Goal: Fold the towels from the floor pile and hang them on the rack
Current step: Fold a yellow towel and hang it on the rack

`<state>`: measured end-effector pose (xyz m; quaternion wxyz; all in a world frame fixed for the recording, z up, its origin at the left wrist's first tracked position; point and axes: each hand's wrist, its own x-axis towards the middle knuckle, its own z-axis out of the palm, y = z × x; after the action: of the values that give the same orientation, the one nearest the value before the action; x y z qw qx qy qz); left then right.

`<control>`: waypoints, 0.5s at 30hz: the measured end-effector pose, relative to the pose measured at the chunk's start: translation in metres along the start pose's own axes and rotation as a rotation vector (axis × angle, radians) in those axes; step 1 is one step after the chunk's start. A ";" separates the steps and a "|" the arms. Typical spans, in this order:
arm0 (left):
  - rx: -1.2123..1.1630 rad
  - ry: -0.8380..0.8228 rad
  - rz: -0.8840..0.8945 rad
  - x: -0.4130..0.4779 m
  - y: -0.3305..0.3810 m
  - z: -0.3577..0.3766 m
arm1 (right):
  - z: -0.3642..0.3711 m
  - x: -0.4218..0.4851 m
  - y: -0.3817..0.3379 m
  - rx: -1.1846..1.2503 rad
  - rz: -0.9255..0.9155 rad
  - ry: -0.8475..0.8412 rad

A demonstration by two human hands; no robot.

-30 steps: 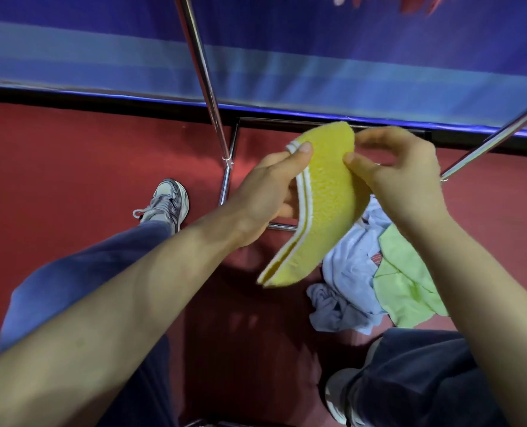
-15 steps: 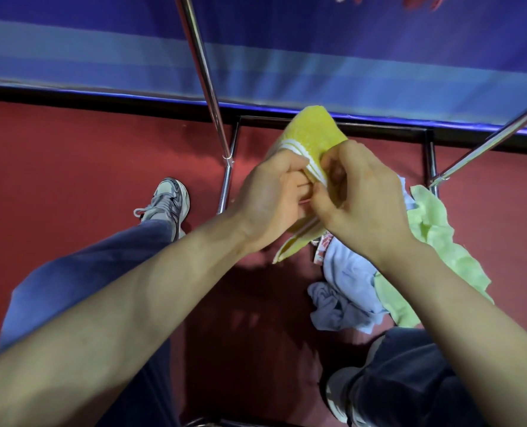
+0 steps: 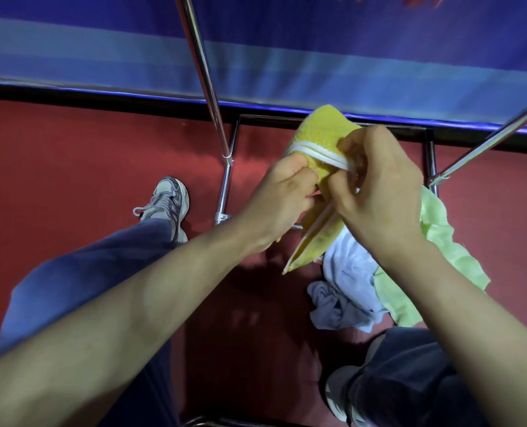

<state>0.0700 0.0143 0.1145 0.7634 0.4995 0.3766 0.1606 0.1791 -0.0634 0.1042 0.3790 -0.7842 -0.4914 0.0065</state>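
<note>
Between your two hands, a little above the floor pile, the yellow towel is held as a narrow folded strip. Its long axis runs from the rounded top, which points away from you toward the blue wall, down and slightly left to a pointed end that hangs free over the red floor.

Your left hand has the fingers curled and pinches the towel just under its white stripe. Your right hand is curled round the same part from the other side, so the two hands nearly touch. Neither hand is open.

The left rail of the rack passes beside your left hand, on its outer side. The right rail slants upward, well apart from your right hand. I judge the left hand is the nearer one to a rail, though the depth is hard to read here. For hanging, I think the strip must be turned so that its long axis crosses the rail, not lies along it.

The blue towel and the green towel lie crumpled on the floor under your right forearm, not yet folded.
</note>
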 end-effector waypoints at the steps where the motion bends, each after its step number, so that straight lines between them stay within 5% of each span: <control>1: -0.006 0.000 -0.015 0.000 0.001 0.000 | -0.001 0.002 0.001 0.004 -0.002 0.014; 9: -0.085 -0.025 -0.038 0.001 0.005 -0.006 | 0.004 -0.003 0.001 -0.109 -0.029 -0.071; 15: -0.149 0.125 0.068 0.002 0.012 -0.006 | 0.004 -0.001 0.004 -0.138 0.097 -0.100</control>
<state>0.0685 0.0251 0.1225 0.7677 0.4427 0.3934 0.2448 0.1802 -0.0626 0.0982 0.2983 -0.8301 -0.4702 0.0301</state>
